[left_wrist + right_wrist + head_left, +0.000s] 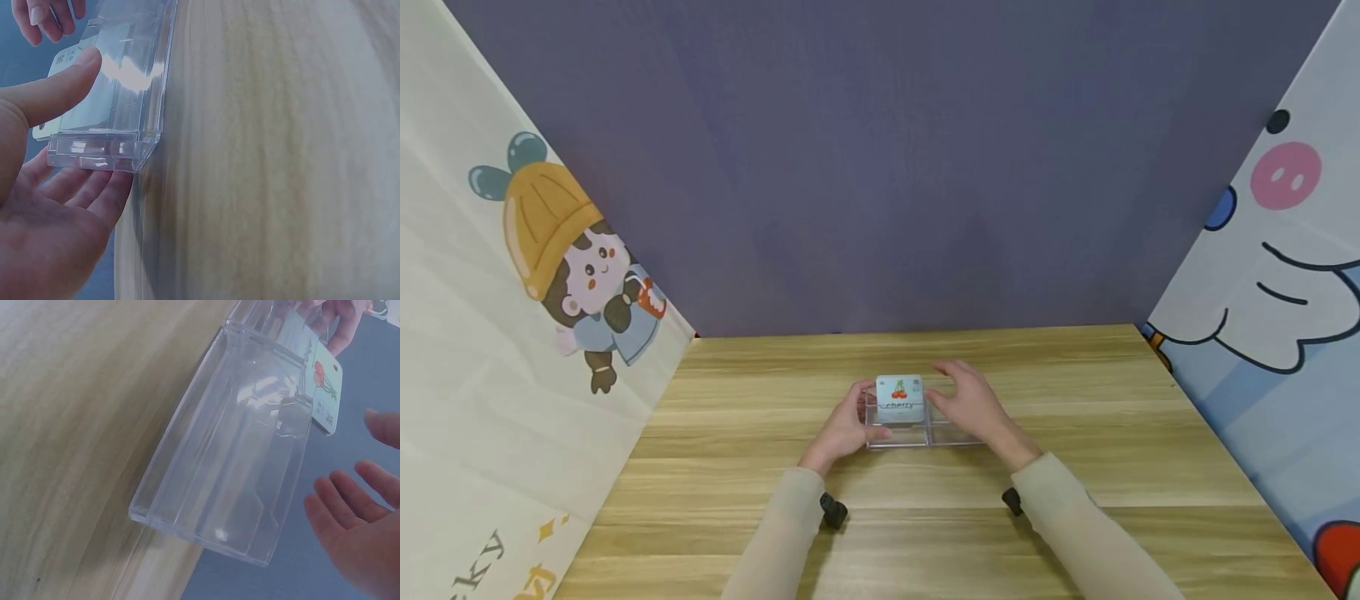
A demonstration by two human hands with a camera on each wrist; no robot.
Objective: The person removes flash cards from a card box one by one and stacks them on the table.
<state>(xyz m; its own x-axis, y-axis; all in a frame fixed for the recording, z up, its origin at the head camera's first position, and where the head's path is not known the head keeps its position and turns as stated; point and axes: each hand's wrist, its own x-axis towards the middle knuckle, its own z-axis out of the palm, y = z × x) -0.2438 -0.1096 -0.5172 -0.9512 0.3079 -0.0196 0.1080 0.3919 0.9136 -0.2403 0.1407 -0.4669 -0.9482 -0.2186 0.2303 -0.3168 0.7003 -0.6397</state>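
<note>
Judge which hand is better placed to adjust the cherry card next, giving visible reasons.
Probably the right hand: it is open and empty, close to the cherry card. The left hand grips the left end of the clear holder, so likely suits steadying it.

Two hands point(844, 427) point(973, 407), one clear holder point(212, 462) — and one cherry card point(899, 393) showing.

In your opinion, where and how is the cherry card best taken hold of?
Pinch the cherry card by its upper edge, front and back, probably best from above: that edge stands out above the clear holder, whose transparent front wall covers the lower part.
</note>
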